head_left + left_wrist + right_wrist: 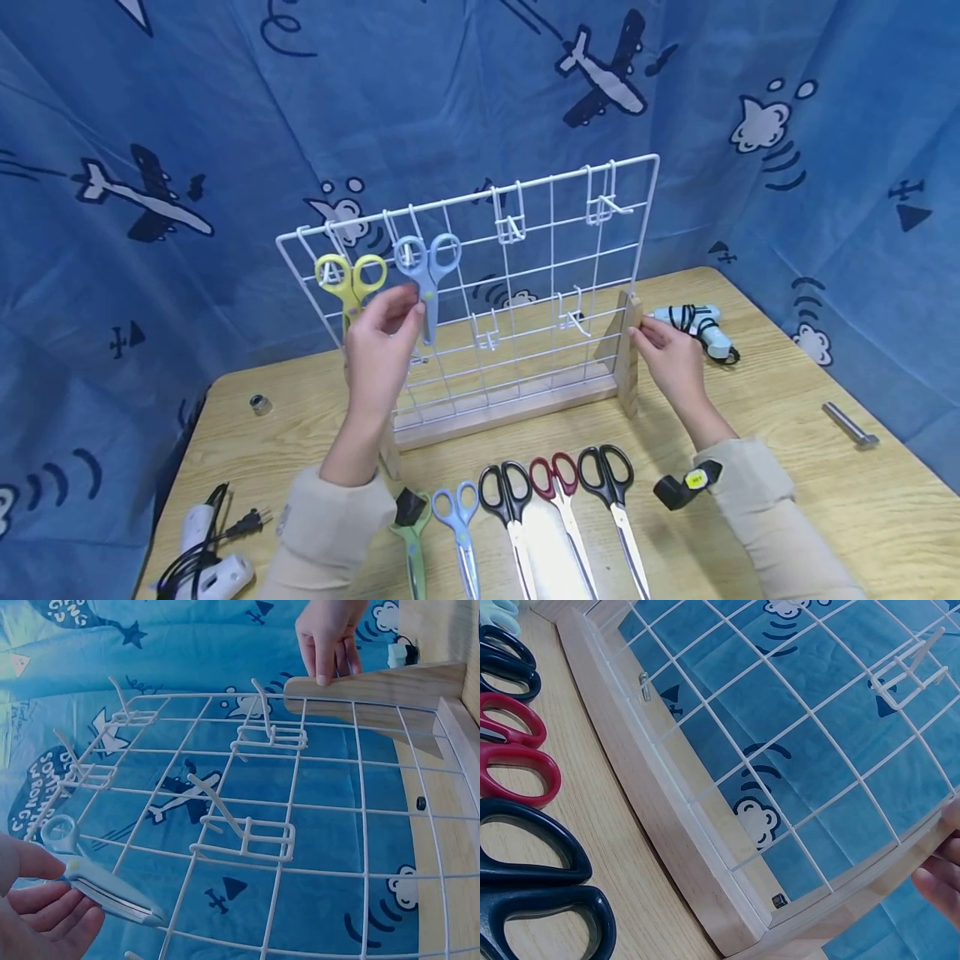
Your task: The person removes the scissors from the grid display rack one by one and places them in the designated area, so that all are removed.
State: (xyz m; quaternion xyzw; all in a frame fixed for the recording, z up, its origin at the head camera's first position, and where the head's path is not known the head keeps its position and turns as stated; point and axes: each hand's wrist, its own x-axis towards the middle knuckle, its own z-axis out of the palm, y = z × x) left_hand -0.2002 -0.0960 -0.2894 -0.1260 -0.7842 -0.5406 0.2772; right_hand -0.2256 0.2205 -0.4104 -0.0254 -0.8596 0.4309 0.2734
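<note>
My left hand pinches light blue scissors between thumb and fingers near the pivot, blades pointing down. One handle loop lies over a hook at the upper left of the white wire rack; whether it bears on the hook I cannot tell. In the left wrist view the scissors stand before the wires. Yellow scissors hang just left, partly hidden by the hand. My right hand grips the top of the rack's right wooden upright, thumb in front. Several white hooks are on the wires.
In front of the rack lie green scissors, blue scissors, black scissors, red scissors and more black scissors. A corded light blue tool, a metal rod and a white corded device lie at the sides.
</note>
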